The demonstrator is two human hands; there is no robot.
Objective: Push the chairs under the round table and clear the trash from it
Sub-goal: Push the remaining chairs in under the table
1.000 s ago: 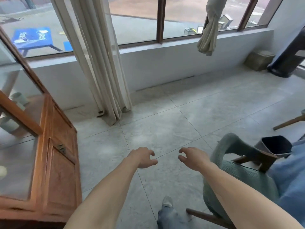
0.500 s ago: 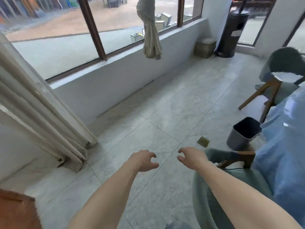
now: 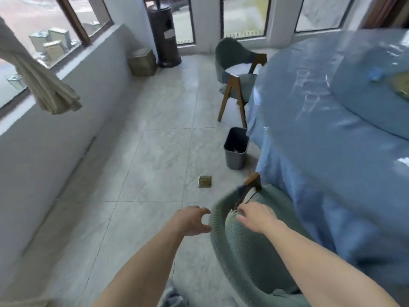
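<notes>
Head view: the camera has swung right since 0.5 s ago, so the round table (image 3: pixel 345 138) under its blue cloth now fills the right side, where before only its edge showed. The curtain that filled the left of that frame is gone; only the knotted one (image 3: pixel 44 85) hangs at the left.

The near chair (image 3: pixel 241 247), green with a curved back, stands just beside the table edge, its seat not under it. The left hand (image 3: pixel 191 220) is released, fingers loosely spread, just beside the chair back's outer rim and holding nothing; it was over bare floor earlier. The right hand (image 3: pixel 256 217) has come over the chair back's inner side, fingers loosely bent; whether it touches the fabric I cannot tell.

A 2nd chair (image 3: pixel 238 69) stands pulled out at the table's far side. The bin (image 3: pixel 235 148) sits on the floor between the 2 chairs, close to the cloth. Clear cups (image 3: pixel 309 89) and some blurred trash (image 3: pixel 398 85) lie on the table.
</notes>
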